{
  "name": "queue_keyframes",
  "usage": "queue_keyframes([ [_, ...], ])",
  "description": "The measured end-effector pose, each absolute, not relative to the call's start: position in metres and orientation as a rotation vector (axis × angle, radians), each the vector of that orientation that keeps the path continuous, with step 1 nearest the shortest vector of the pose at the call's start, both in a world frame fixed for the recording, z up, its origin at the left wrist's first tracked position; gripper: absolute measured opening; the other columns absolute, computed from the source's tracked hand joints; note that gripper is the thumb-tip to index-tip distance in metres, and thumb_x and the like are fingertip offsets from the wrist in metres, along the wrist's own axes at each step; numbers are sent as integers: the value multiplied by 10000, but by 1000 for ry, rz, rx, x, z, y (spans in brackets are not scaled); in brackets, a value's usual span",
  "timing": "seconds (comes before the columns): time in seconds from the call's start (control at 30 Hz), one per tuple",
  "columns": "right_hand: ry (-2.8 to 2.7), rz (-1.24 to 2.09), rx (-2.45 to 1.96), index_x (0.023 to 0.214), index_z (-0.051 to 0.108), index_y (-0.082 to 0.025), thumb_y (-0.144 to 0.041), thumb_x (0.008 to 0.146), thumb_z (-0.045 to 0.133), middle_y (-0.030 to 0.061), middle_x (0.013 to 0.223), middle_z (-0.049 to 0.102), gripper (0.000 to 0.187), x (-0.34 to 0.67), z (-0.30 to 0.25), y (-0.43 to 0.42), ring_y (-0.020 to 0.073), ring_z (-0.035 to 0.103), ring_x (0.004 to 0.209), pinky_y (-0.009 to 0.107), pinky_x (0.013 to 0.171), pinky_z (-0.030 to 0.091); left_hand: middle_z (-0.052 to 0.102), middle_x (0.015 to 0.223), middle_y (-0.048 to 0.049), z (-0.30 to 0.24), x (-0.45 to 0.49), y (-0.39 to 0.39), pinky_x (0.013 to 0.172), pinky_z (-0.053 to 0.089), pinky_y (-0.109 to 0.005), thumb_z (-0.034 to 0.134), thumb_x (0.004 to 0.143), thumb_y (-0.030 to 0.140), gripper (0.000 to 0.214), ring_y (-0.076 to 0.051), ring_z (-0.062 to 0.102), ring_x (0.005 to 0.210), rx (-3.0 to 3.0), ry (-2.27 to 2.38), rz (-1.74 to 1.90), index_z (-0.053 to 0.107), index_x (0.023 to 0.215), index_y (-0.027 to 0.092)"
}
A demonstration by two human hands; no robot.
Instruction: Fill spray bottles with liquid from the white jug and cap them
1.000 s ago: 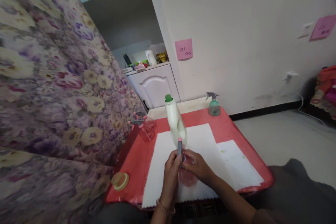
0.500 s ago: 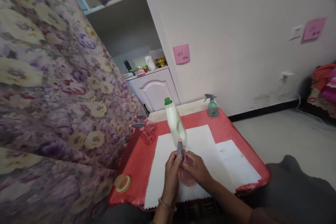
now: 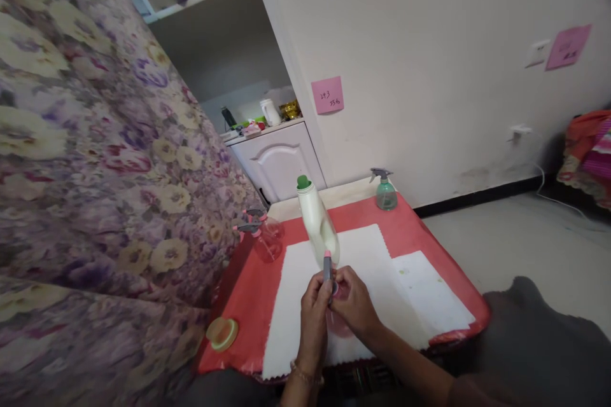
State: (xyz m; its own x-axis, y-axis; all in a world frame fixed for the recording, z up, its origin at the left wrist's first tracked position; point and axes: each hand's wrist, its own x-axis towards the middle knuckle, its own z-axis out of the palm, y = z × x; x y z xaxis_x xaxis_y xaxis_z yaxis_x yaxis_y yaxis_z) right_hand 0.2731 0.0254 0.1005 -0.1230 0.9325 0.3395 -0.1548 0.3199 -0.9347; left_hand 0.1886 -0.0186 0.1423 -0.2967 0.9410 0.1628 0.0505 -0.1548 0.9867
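A pink see-through spray bottle (image 3: 338, 327) with a grey and pink spray head (image 3: 327, 263) is in front of me, over the white cloth (image 3: 367, 254). My left hand (image 3: 314, 305) is closed round the spray head. My right hand (image 3: 357, 306) has its fingers pinched round the neck of the same bottle, just below the head. Right behind my hands stands a tall pale green jug-shaped bottle (image 3: 316, 219) with a green top (image 3: 303, 182). Whether the spray bottle's base touches the cloth I cannot tell.
Pink spray bottles (image 3: 267, 245) stand at the table's left, a green spray bottle (image 3: 386, 196) at its far right corner. A round yellowish lid or dish (image 3: 222, 334) lies front left. The red-covered table (image 3: 245, 305) borders a flowered curtain (image 3: 157, 216). A white cabinet (image 3: 281, 156) is behind.
My right hand's fingers have shifted slightly at the spray bottle's neck and its knuckles sit a little higher. The left hand keeps its hold. The camera view has moved slightly.
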Motion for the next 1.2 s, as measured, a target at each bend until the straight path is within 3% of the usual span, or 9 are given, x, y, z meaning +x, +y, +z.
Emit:
queue_keyframes([
  [0.2,-1384,1200,-714,739,523,-213,-255,685,681,-17,761,579,172,277,101,29,186,569,759,288,715,465,709,1019,-55,142,185,-17,846,443,-293,599,875,418,330,-218,621,949,1231,1354,1532,673,1078,170],
  [0.5,-1704,1478,-278,978,681,-185,-370,824,627,40,1012,665,246,308,118,47,235,603,1011,368,927,455,709,1017,-70,145,188,-20,871,456,-316,627,843,453,365,-228,618,944,1210,1323,1554,687,1066,171],
  [0.7,-1447,1355,-619,900,588,-194,-218,670,723,5,877,657,268,281,105,29,210,616,838,315,778,487,711,986,-53,146,187,-22,815,458,-285,617,847,468,380,-209,615,891,1194,1404,1542,684,1087,181],
  [0.83,-1380,1292,-634,839,544,-207,-209,683,689,-11,841,634,214,274,100,29,195,603,812,300,770,478,710,1019,-56,146,184,-21,858,462,-301,622,845,455,373,-223,615,938,1213,1393,1524,677,1092,181],
  [1.07,-1581,1153,-534,890,646,-191,-297,759,661,34,920,631,169,289,113,36,219,609,894,332,817,467,710,1062,-49,140,178,-15,888,484,-313,666,800,481,426,-260,619,1044,1152,1411,1543,666,1116,196],
  [1.2,-1492,1188,-620,930,625,-183,-219,672,713,47,948,668,275,285,115,33,235,635,904,351,831,477,715,1056,-54,141,177,-14,849,504,-303,683,770,513,480,-259,641,1003,1124,1434,1524,665,1120,186],
])
